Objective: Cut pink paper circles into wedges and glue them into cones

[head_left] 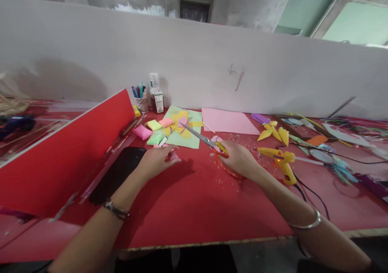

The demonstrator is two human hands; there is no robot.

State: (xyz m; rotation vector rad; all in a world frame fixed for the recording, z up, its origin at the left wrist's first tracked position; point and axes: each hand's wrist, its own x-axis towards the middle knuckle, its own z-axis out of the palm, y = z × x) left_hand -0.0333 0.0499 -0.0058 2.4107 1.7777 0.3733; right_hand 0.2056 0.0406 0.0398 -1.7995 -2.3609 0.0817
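Observation:
My right hand [238,159] is closed round the handles of a pair of scissors [200,137], whose blades point up and left over the red table [194,208]. My left hand [159,160] rests on the table with its fingers pinched on a small pink paper piece [173,156]. The two hands are apart, with bare red table between them. Small paper scraps lie round the right hand.
A yellow glue gun [280,160] with a black cord lies right of my right hand. Behind are a pink sheet [227,121], a green sheet with yellow cut-outs [184,127], coloured clay packs [154,131], a pen cup [141,99], a bottle [156,93]. A red divider [66,152] stands left, a black phone [119,174] beside it.

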